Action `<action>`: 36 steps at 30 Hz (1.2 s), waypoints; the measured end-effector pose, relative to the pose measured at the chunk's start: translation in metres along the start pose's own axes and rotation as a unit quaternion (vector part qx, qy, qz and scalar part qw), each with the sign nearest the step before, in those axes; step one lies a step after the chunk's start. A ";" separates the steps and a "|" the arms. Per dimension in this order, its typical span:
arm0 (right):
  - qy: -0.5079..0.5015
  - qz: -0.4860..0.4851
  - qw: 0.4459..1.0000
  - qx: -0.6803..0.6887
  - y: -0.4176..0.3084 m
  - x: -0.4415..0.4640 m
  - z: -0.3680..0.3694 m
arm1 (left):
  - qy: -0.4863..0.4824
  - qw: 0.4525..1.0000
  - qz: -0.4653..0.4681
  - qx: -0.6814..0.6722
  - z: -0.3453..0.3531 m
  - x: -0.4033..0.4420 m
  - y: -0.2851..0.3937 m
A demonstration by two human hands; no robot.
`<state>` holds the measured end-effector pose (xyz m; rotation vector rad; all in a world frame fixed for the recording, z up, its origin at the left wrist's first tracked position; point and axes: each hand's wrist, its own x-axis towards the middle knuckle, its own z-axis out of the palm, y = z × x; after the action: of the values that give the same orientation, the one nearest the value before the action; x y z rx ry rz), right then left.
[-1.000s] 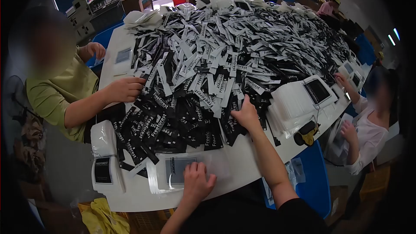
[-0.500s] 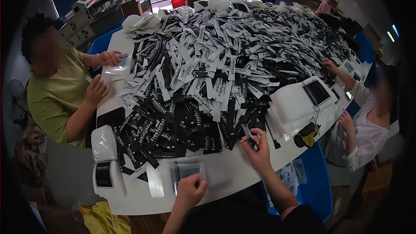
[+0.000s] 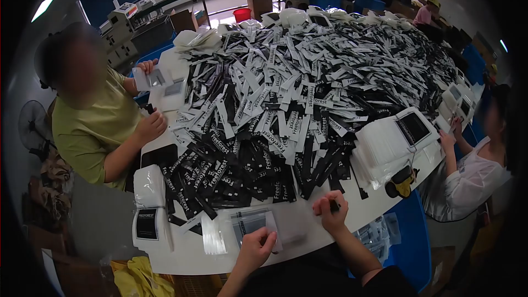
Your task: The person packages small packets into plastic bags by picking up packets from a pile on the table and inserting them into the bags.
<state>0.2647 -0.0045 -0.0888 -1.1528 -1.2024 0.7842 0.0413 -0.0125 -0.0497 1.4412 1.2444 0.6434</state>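
Note:
My left hand (image 3: 257, 247) is closed on the edge of a clear plastic bag (image 3: 242, 223) with a grey printed panel, lying at the table's front edge. To its right, my right hand (image 3: 331, 212) is curled round a small dark strip (image 3: 334, 205), just above the white table (image 3: 300, 231). Beyond both hands spreads a large heap of black and white strips (image 3: 286, 115) printed "Freeforest". Black strips (image 3: 220, 170) lie nearest to me.
Stacked bags stand at the left (image 3: 148, 209) and right (image 3: 393, 137). A black and yellow tool (image 3: 402, 182) lies by the right stack. A blue bin (image 3: 410, 236) is below the edge. Co-workers sit left (image 3: 99, 132) and right (image 3: 473, 170).
My right hand has left the heap with a dark strip and come back near the bag. My left hand now pinches the bag's edge. The left co-worker has lifted a clear bag.

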 end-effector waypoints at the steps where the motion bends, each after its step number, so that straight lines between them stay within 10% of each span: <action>1: 0.014 0.005 0.999 -0.028 -0.003 -0.001 0.000 | 0.002 1.000 0.002 0.001 -0.001 0.000 0.001; 13: 0.068 -0.048 0.996 0.014 0.009 -0.025 0.014 | 0.001 0.988 -0.023 -0.151 0.001 0.000 -0.005; 19: -0.043 -0.027 0.973 -0.226 -0.001 -0.028 0.014 | -0.022 0.974 -0.010 -0.225 -0.002 -0.001 0.004; 21: -0.046 0.162 0.986 -0.015 -0.016 -0.033 0.023 | -0.039 0.979 -0.011 -0.198 -0.003 -0.001 0.003; 25: -0.130 0.084 0.985 -0.075 -0.041 -0.021 0.042 | -0.058 0.988 -0.028 -0.141 0.004 0.001 0.003; 27: -0.156 0.034 0.975 -0.152 -0.065 -0.007 0.057 | 0.033 0.993 0.112 -0.032 0.012 0.000 0.012; 31: -0.357 0.167 0.919 0.021 -0.057 0.004 0.033 | -0.055 0.997 0.049 -0.013 0.001 -0.004 0.006; 36: -0.338 0.155 0.928 0.009 -0.063 -0.003 0.038 | -0.007 0.988 0.153 0.004 0.004 -0.003 0.007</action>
<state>0.2203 -0.0154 -0.0308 -1.1028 -1.5814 1.5140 0.0461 -0.0157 -0.0434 1.6575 1.0219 0.8324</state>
